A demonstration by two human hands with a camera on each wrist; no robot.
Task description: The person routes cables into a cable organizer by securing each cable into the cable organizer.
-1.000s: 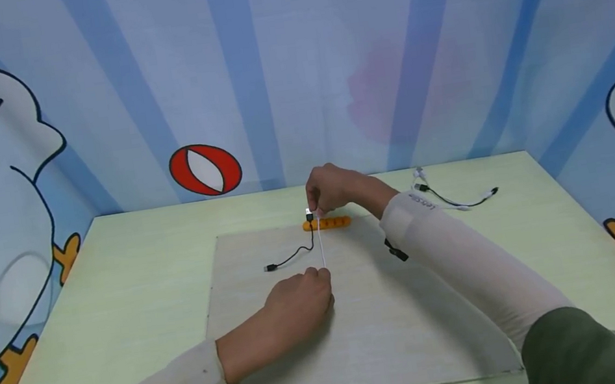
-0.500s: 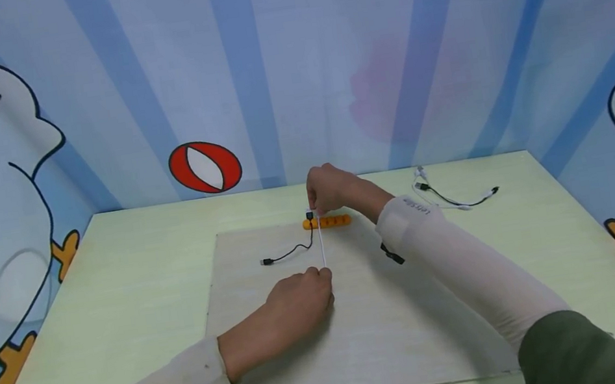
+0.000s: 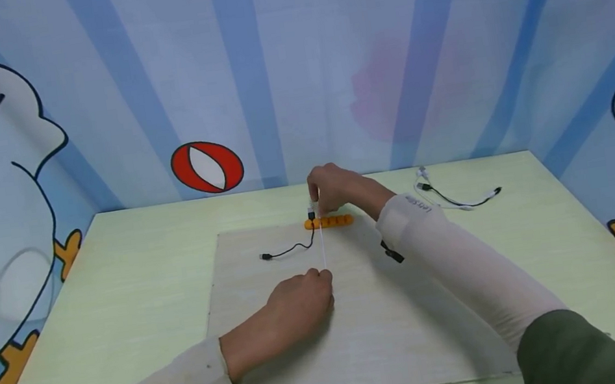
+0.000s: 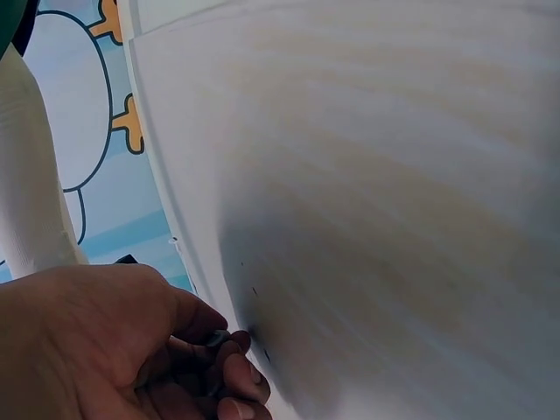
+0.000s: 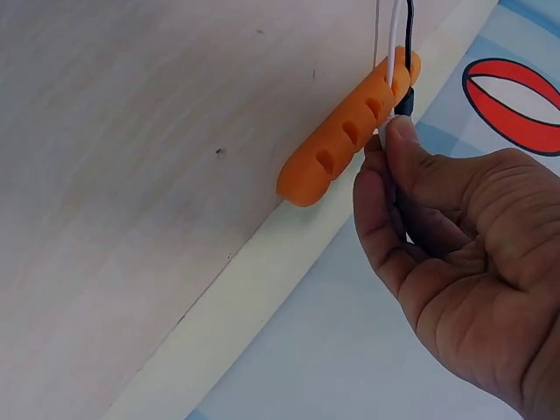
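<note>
An orange cable holder [image 3: 341,221] with several slots lies along the far edge of the pale board [image 3: 399,336]. A white cable [image 3: 324,249] runs taut across it, between my two hands. My right hand [image 3: 333,187] pinches the white cable's far end just behind the holder, thumb against fingers in the right wrist view. Nearer me, my left hand [image 3: 302,301] pinches the cable's other end, fingers curled; a small grey tip [image 4: 218,338] shows there in the left wrist view. Beside the white cable, a black USB cable [image 3: 286,252] passes over the holder's left end, its loose end on the board.
More cables, black and white [image 3: 456,202], lie at the table's back right. The pale table [image 3: 148,273] extends around the board. Behind it hangs a blue striped backdrop [image 3: 304,87] printed with a red and white ball [image 3: 207,167].
The black cable's loose end has shifted slightly toward the back of the board. Both hands stay almost where they were, still holding the white cable taut.
</note>
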